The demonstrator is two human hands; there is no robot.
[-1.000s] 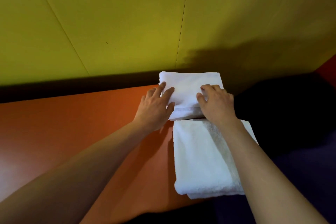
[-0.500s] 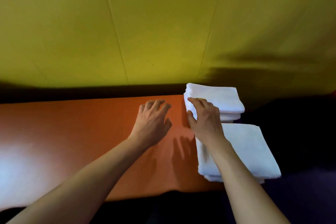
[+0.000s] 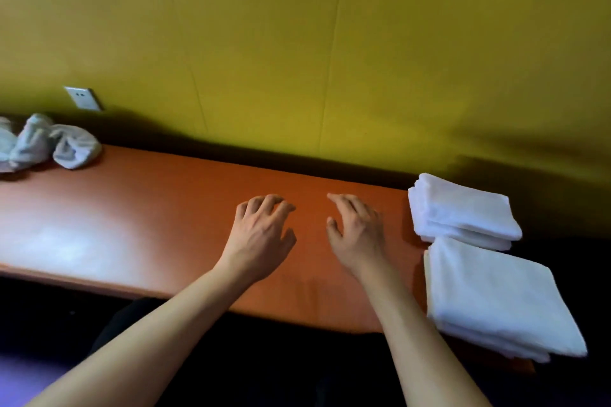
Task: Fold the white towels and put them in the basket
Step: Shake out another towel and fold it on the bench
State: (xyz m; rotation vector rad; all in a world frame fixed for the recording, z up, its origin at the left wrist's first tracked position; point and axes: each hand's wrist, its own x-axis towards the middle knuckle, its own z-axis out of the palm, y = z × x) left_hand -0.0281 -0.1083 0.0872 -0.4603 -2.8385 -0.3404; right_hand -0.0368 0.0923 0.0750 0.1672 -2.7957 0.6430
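— Towels first: how many?

— Two folded piles and one loose heap. The near pile [image 3: 496, 301] is the biggest, a flat white square lying at the right end of the desk [image 3: 165, 225], with its near corner past the desk's front edge. I see at least two layers along its side; the exact count I cannot tell.

— And the other pile?

— The far pile [image 3: 463, 211] sits just behind it, close to the wall [image 3: 297, 43], smaller and thicker, with several folds showing at its left edge. The two piles look to be touching or nearly so.

— The loose ones?

— A crumpled heap [image 3: 43, 142] at the far left of the desk, well apart from the piles, white with a greyish cast in the shade. How many towels are in it I cannot tell.

— Hands?

— Two, both over the bare orange middle of the desk. The left hand [image 3: 261, 235] has its fingers bent and spread, holding nothing. The right hand [image 3: 357, 235] is likewise loose and empty, near the far pile but not touching it.

— Anything else?

— One socket [image 3: 82, 97] on the yellow wall, above the heap.
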